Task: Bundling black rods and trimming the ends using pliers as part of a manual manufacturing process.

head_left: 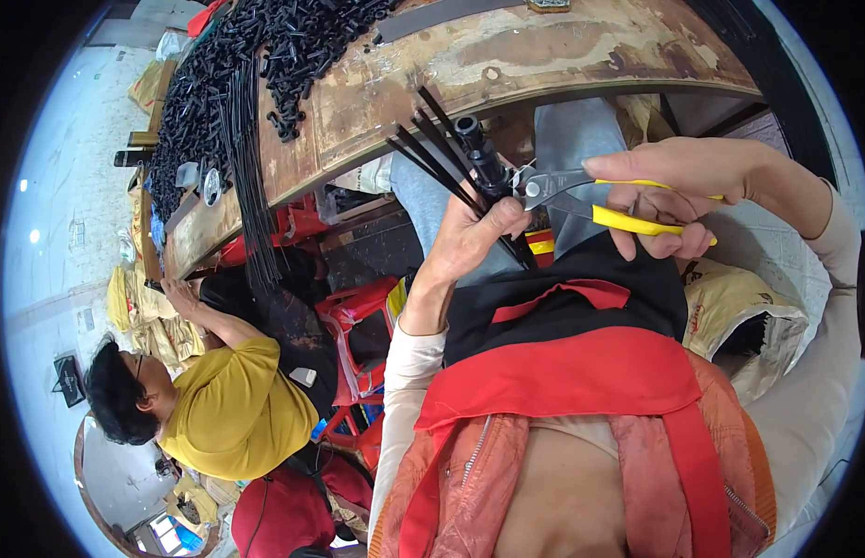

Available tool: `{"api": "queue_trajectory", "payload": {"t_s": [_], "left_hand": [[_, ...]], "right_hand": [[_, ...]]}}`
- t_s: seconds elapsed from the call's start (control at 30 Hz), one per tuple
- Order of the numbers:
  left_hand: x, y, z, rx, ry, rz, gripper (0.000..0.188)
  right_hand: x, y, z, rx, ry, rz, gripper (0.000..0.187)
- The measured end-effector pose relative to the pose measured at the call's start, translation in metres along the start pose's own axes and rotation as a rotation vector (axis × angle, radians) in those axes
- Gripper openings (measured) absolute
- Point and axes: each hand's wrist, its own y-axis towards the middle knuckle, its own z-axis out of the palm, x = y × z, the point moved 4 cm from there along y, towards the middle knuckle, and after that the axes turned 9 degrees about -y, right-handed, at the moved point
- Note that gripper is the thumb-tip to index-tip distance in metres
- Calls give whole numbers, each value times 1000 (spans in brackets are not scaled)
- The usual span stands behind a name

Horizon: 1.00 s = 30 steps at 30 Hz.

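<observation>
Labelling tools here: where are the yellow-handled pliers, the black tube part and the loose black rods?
yellow-handled pliers (637, 221), head view, lower yellow handle.
black tube part (484, 163), head view, mid-body.
loose black rods (249, 158), head view, bundle on the bench.

Black parts (265, 56) are piling over the bench's (544, 56) left end, with long black strips (251, 186) hanging off its edge, while its right stretch is lying bare. Below the edge, the left hand (470, 237) and pliers (591, 200) are crowding the gap above the lap. A co-worker (219, 400) and red stools (358, 316) are blocking the left side.
</observation>
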Motion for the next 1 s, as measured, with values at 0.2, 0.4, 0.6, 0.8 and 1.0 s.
{"api": "queue_trajectory", "payload": {"t_s": [0.2,0.4,0.6,0.8,1.0], "left_hand": [[-1,1,-6,-76,-105,54,24],[1,11,3,-199,35,65,22],[6,17,3,-267,198,75,17],[2,19,-2,-323,80,99,22],[2,18,-3,-254,50,94,36]], "right_hand": [[-17,32,9,-269,-178,-329,68],[2,4,-6,-324,-188,-154,60],[23,-11,-22,-374,-454,-101,57],[-23,44,-16,-585,-496,-320,30],[-17,37,-17,-1093,-902,-645,45]]}}
